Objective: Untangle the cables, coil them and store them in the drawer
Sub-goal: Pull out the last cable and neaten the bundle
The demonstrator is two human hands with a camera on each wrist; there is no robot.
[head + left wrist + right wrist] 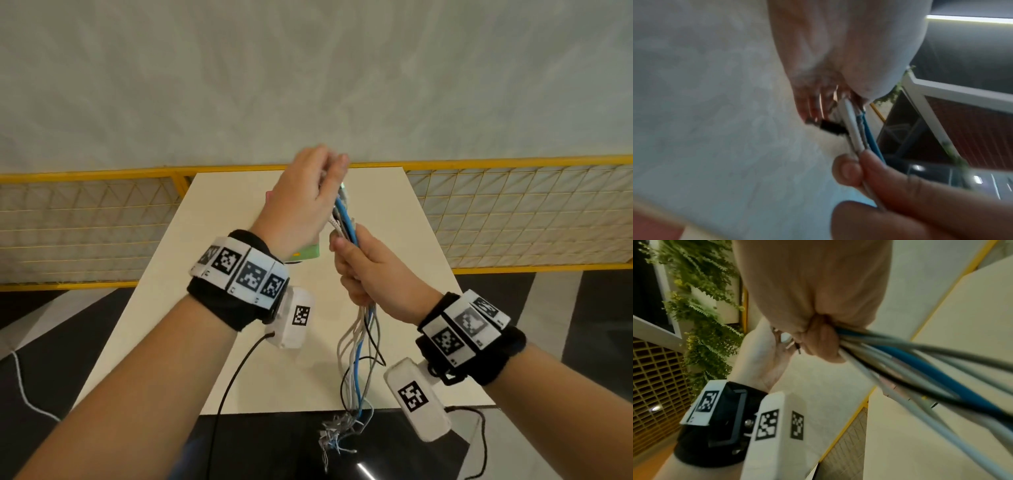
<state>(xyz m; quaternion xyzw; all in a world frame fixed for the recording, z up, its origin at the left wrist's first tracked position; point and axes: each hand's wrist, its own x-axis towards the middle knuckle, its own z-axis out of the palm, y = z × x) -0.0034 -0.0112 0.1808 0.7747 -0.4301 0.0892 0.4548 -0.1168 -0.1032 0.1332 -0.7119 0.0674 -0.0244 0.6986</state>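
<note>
Pale wall (308,68) fills the upper half of the head view, with a yellow mesh fence (85,219) behind a white table (212,212) that runs toward twelve o'clock. Both hands are raised over the table. The right hand (370,274) has its fingers wrapped round a bundle of cables (346,219), white, grey, blue and black; the loose ends hang toward six o'clock, past the table's near edge. The left hand (301,202), at eleven o'clock from the right, pinches the bundle's upper ends. A green object (306,253) peeks out just below the left wrist. Only the left wrist view shows a black plug (687,128) beside the white and blue strands at the fingertips (812,110), though blurred. Only the right wrist view shows hanging green ferns (701,296) off at ten o'clock.
</note>
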